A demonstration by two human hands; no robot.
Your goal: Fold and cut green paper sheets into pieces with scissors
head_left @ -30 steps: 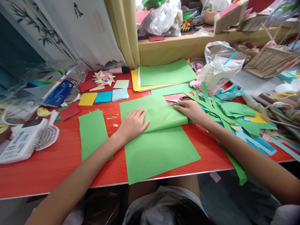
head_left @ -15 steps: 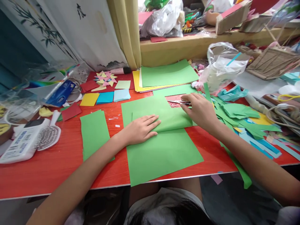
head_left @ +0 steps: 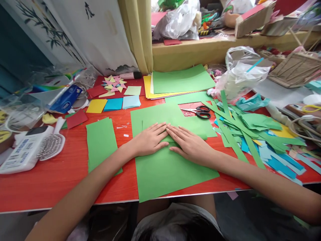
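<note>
A large green paper sheet (head_left: 170,167) lies on the red table (head_left: 62,174), with its far part folded over toward me. My left hand (head_left: 150,140) lies flat on the fold, fingers stretched out. My right hand (head_left: 189,145) rests flat beside it on the same fold, fingertips almost touching the left ones. Neither hand holds anything. Black-handled scissors (head_left: 202,112) lie just beyond the paper, past my right hand.
A narrow green sheet (head_left: 100,142) lies at the left. Green and blue paper strips (head_left: 250,134) pile up on the right. Coloured squares (head_left: 112,103), a paper stack (head_left: 180,82), a plastic bag (head_left: 240,75), a hairbrush (head_left: 51,144) and a white device (head_left: 22,152) crowd the table.
My right hand came back from beside the scissors and settled flat on the fold next to my left hand. The left hand stayed pressing the fold.
</note>
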